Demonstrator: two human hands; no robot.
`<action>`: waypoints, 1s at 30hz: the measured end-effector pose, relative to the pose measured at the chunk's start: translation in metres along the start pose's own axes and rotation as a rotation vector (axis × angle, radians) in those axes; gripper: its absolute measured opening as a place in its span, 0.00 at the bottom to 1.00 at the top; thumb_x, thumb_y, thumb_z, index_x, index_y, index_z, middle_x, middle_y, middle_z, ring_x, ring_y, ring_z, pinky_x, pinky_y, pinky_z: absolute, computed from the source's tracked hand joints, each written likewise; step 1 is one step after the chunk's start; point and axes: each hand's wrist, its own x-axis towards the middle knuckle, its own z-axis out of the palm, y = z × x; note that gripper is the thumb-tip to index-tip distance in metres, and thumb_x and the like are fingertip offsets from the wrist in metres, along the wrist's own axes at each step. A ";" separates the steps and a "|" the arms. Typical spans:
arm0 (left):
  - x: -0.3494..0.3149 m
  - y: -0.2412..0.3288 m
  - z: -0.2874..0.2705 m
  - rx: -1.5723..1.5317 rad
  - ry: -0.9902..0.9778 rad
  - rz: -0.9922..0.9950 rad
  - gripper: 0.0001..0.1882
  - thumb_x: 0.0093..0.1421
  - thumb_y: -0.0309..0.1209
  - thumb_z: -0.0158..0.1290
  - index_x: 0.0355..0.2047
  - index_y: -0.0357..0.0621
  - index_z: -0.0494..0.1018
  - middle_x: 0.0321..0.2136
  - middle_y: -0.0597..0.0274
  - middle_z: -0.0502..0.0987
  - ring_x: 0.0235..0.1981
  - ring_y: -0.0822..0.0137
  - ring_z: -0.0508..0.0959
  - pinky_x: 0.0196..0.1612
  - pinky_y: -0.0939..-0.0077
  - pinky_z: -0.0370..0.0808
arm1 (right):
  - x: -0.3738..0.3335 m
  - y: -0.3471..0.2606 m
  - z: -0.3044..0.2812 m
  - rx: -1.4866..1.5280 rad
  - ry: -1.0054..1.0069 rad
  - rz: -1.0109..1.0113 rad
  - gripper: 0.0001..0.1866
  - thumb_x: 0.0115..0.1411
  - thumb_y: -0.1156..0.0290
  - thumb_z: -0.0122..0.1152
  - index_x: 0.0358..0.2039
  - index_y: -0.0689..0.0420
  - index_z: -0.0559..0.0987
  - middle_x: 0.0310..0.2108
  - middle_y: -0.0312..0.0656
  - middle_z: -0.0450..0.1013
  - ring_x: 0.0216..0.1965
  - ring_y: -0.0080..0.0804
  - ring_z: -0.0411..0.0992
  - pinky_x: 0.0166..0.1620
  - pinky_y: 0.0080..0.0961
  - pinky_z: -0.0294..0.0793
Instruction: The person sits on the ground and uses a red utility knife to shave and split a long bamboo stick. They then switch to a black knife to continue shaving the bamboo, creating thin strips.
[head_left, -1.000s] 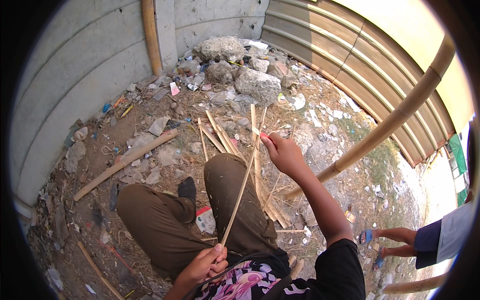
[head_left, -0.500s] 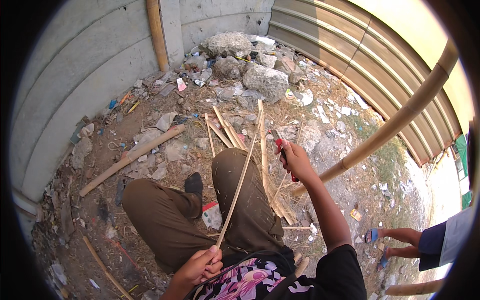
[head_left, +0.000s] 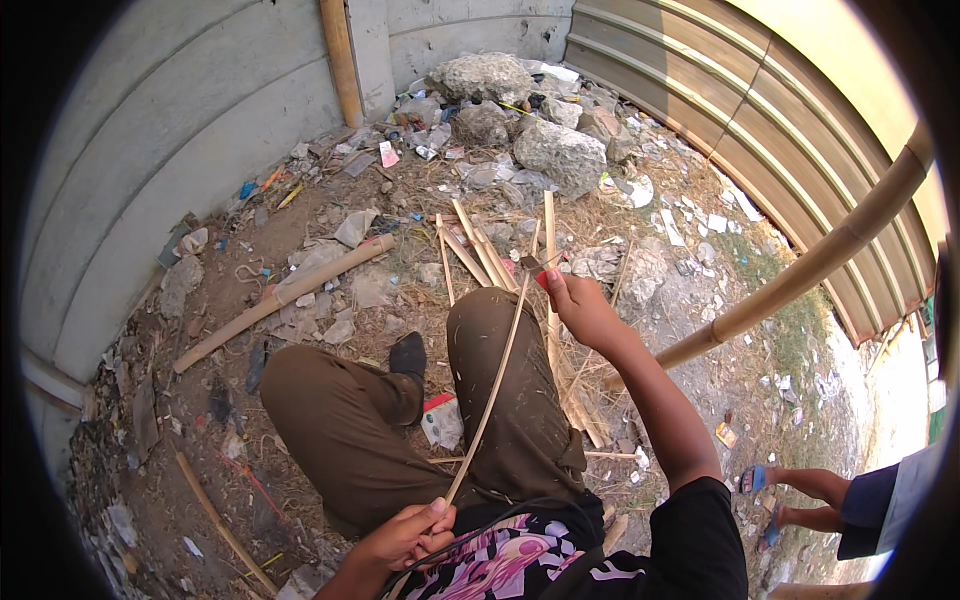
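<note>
In my left hand [head_left: 415, 532], close to my body, the lower end of a thin bamboo strip [head_left: 492, 395] is gripped. The strip slants up and away across my raised right knee. My right hand [head_left: 583, 310] is closed around a red-handled knife [head_left: 541, 275], most of whose handle the fingers hide. The knife's blade lies at the upper part of the strip, just beyond the knee; whether it touches cannot be made out.
Split bamboo pieces [head_left: 474, 250] lie beyond my knee. A bamboo pole [head_left: 285, 303] rests on the littered ground at left, and a thicker one [head_left: 790, 290] slants up at right. Rocks [head_left: 560, 157] lie near the walls. Another person's legs [head_left: 810, 485] show at lower right.
My right hand has brought the knife left and inward, from beside the strip to the strip itself. The left hand keeps its grip. The whole view has shifted slightly.
</note>
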 end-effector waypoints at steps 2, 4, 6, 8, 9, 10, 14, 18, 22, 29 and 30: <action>-0.001 0.002 0.003 0.002 0.000 0.003 0.24 0.76 0.53 0.33 0.29 0.50 0.60 0.15 0.77 0.53 0.12 0.84 0.50 0.14 0.87 0.52 | 0.003 0.012 0.004 0.012 0.014 -0.039 0.33 0.75 0.47 0.36 0.27 0.64 0.75 0.17 0.40 0.66 0.20 0.32 0.66 0.30 0.32 0.68; -0.001 -0.002 0.000 0.005 0.002 0.021 0.23 0.76 0.52 0.33 0.29 0.50 0.60 0.15 0.77 0.53 0.13 0.84 0.50 0.15 0.87 0.51 | 0.010 0.017 -0.009 0.101 -0.162 0.072 0.34 0.74 0.45 0.38 0.26 0.62 0.75 0.14 0.36 0.63 0.17 0.28 0.63 0.24 0.29 0.65; 0.000 -0.004 0.000 0.045 0.037 0.057 0.23 0.76 0.52 0.33 0.29 0.50 0.60 0.15 0.77 0.53 0.13 0.84 0.50 0.15 0.87 0.50 | 0.011 0.008 -0.038 0.277 -0.538 0.356 0.34 0.73 0.43 0.39 0.26 0.61 0.78 0.11 0.32 0.60 0.14 0.24 0.60 0.19 0.26 0.60; 0.003 -0.004 -0.003 0.053 0.039 0.057 0.23 0.76 0.51 0.33 0.30 0.50 0.60 0.15 0.77 0.53 0.14 0.84 0.50 0.15 0.87 0.50 | -0.004 -0.003 -0.035 0.344 -0.720 0.368 0.34 0.72 0.40 0.41 0.23 0.57 0.75 0.12 0.26 0.55 0.13 0.17 0.54 0.17 0.22 0.52; 0.003 -0.006 -0.006 0.038 0.030 0.047 0.22 0.76 0.51 0.33 0.30 0.50 0.60 0.15 0.77 0.53 0.14 0.84 0.50 0.16 0.88 0.49 | -0.011 -0.008 -0.032 0.376 -0.812 0.369 0.34 0.71 0.39 0.42 0.21 0.56 0.73 0.12 0.23 0.53 0.13 0.13 0.51 0.16 0.20 0.48; 0.005 -0.007 -0.008 0.017 0.019 0.040 0.22 0.76 0.51 0.33 0.30 0.50 0.61 0.15 0.76 0.53 0.14 0.84 0.50 0.16 0.88 0.49 | -0.015 -0.013 -0.031 0.333 -0.785 0.293 0.34 0.71 0.39 0.42 0.24 0.57 0.76 0.13 0.25 0.57 0.14 0.16 0.55 0.17 0.21 0.52; 0.007 -0.004 -0.007 0.001 0.030 0.097 0.22 0.76 0.49 0.34 0.31 0.49 0.61 0.16 0.74 0.55 0.15 0.83 0.52 0.16 0.87 0.50 | -0.031 -0.019 -0.025 0.226 -0.224 0.003 0.27 0.72 0.45 0.48 0.31 0.58 0.79 0.20 0.31 0.67 0.22 0.18 0.64 0.26 0.22 0.64; 0.015 0.007 0.008 0.100 0.105 0.237 0.20 0.76 0.47 0.36 0.32 0.46 0.62 0.17 0.72 0.57 0.15 0.82 0.55 0.16 0.86 0.55 | -0.082 -0.049 -0.013 0.024 -0.084 -0.061 0.25 0.67 0.46 0.55 0.38 0.60 0.78 0.23 0.49 0.75 0.26 0.43 0.75 0.32 0.38 0.71; 0.022 0.029 0.042 0.379 0.241 0.364 0.18 0.76 0.44 0.39 0.35 0.44 0.65 0.18 0.71 0.60 0.18 0.81 0.58 0.22 0.86 0.61 | -0.136 -0.075 0.013 -0.052 -0.001 -0.068 0.20 0.63 0.51 0.63 0.38 0.58 0.79 0.23 0.47 0.76 0.24 0.48 0.77 0.27 0.39 0.72; 0.036 0.025 0.069 0.970 0.579 0.716 0.15 0.74 0.37 0.45 0.35 0.37 0.68 0.18 0.65 0.69 0.18 0.76 0.68 0.23 0.75 0.64 | -0.177 -0.099 0.030 -0.108 0.097 -0.335 0.14 0.58 0.58 0.70 0.34 0.56 0.80 0.20 0.42 0.75 0.19 0.41 0.76 0.21 0.33 0.71; 0.036 0.023 0.071 1.029 0.617 0.736 0.15 0.74 0.36 0.45 0.35 0.37 0.68 0.17 0.62 0.69 0.18 0.74 0.69 0.22 0.74 0.64 | -0.179 -0.098 0.029 -0.117 0.095 -0.341 0.14 0.58 0.59 0.70 0.34 0.56 0.80 0.20 0.42 0.75 0.19 0.41 0.76 0.21 0.33 0.71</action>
